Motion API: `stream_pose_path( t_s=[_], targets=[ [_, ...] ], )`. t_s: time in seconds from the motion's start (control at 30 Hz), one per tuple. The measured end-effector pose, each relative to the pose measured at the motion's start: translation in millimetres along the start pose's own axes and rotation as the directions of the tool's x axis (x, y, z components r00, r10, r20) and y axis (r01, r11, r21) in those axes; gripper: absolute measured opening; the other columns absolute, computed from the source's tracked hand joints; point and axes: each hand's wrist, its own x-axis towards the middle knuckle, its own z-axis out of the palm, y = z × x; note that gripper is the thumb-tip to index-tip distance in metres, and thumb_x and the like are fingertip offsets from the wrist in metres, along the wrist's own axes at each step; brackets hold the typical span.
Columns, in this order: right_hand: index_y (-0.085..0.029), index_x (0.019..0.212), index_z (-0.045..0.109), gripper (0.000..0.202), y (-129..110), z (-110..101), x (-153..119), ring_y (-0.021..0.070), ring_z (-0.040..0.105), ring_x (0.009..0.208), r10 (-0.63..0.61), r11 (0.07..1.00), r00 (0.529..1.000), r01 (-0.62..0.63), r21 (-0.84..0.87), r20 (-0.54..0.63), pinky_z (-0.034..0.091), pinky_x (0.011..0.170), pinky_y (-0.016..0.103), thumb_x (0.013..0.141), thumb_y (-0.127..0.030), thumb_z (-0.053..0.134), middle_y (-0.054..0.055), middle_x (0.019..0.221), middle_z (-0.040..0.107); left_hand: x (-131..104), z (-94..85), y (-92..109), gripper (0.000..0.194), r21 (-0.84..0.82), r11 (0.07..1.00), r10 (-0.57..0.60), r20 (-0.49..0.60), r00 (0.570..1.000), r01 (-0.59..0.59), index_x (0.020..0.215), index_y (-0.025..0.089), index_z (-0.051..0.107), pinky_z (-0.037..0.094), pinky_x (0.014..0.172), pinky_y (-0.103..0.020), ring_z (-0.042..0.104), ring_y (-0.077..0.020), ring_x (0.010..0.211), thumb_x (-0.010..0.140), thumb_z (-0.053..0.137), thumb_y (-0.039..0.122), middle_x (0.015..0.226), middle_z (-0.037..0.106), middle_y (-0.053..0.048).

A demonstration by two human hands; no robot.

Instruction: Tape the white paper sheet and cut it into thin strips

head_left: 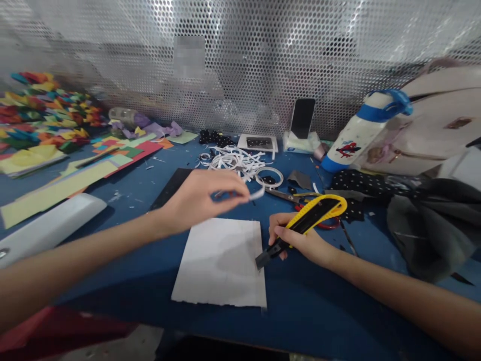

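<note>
A small white strip [257,194] is pinched between the thumb and fingers of my left hand [205,198], held up beyond the far edge of a white sheet [221,263]. My right hand [296,238] is closed around a yellow and black utility knife [311,215]. Its dark front end points down and left, at the sheet's right edge; whether it touches the sheet I cannot tell. The sheet lies flat on the blue table [143,281], its near edge a little ragged. Behind my left hand, a black flat piece [171,185] is partly hidden.
Loose white strips [236,159] and a tape roll [269,177] lie beyond the sheet. Scissors [283,195] are partly behind the knife. Coloured papers [124,160] and a white long object [56,225] are left. A bottle [356,130], bag [443,115] and dark fabric [432,225] stand right.
</note>
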Motion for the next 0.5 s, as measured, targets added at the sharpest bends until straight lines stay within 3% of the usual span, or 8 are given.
stream_pose_path(
  t_s=[0.07, 0.17, 0.23, 0.37, 0.5],
  targets=[
    [-0.014, 0.069, 0.060, 0.034, -0.3, 0.4, -0.2, 0.0087, 0.058, 0.044, -0.005, 1.000, 1.000, 0.005, -0.002, 0.000, 0.047, 0.042, 0.018, 0.091, -0.040, 0.058, -0.001, 0.061, 0.060, 16.6, 4.4, -28.6, 0.016, 0.106, 0.988, -0.104, -0.053, 0.993, 0.109, 0.095, 0.017, 0.071, 0.054, 0.082, -0.028, 0.068, -0.0168, 0.087, 0.093, 0.060, 0.028, 0.098, 0.073, -0.005],
    [-0.014, 0.069, 0.059, 0.034, -0.7, 0.7, -0.2, 0.0087, 0.057, 0.043, -0.019, 1.000, 1.000, 0.019, -0.008, 0.003, 0.046, 0.042, 0.018, 0.090, -0.041, 0.058, -0.001, 0.061, 0.060, 35.6, 16.5, -65.5, 0.028, 0.147, 0.977, -0.151, -0.023, 0.988, 0.153, 0.115, 0.014, 0.067, 0.055, 0.078, -0.028, 0.069, -0.0177, 0.085, 0.091, 0.062, 0.028, 0.107, 0.072, -0.009],
    [-0.014, 0.068, 0.059, 0.035, -0.2, 0.4, 0.0, 0.0093, 0.056, 0.042, -0.033, 0.999, 0.999, 0.033, -0.013, 0.006, 0.045, 0.041, 0.018, 0.090, -0.042, 0.059, -0.001, 0.058, 0.060, 41.7, 23.5, -78.8, 0.035, 0.182, 0.969, -0.169, -0.009, 0.986, 0.168, 0.122, 0.012, 0.064, 0.055, 0.074, -0.028, 0.068, -0.0176, 0.081, 0.091, 0.062, 0.029, 0.112, 0.070, -0.011],
    [-0.015, 0.069, 0.060, 0.035, 2.3, -0.6, 0.7, 0.0104, 0.057, 0.043, -0.053, 0.998, 0.998, 0.053, -0.017, 0.015, 0.045, 0.042, 0.019, 0.090, -0.042, 0.058, -0.001, 0.055, 0.059, 33.1, 27.8, -71.5, 0.036, 0.241, 0.960, -0.153, 0.008, 0.988, 0.146, 0.130, 0.017, 0.058, 0.053, 0.072, -0.030, 0.064, -0.0134, 0.070, 0.097, 0.052, 0.030, 0.131, 0.060, -0.012],
    [-0.014, 0.069, 0.060, 0.034, 0.9, 0.0, 1.0, 0.0098, 0.057, 0.043, -0.054, 0.999, 0.998, 0.054, -0.007, 0.018, 0.046, 0.043, 0.019, 0.090, -0.041, 0.059, -0.001, 0.057, 0.059, -2.0, 27.2, -38.7, 0.029, 0.250, 0.967, -0.077, 0.107, 0.991, 0.048, 0.123, 0.020, 0.061, 0.051, 0.085, -0.031, 0.064, -0.0180, 0.098, 0.100, 0.043, 0.023, 0.124, 0.063, -0.007]
  ],
)
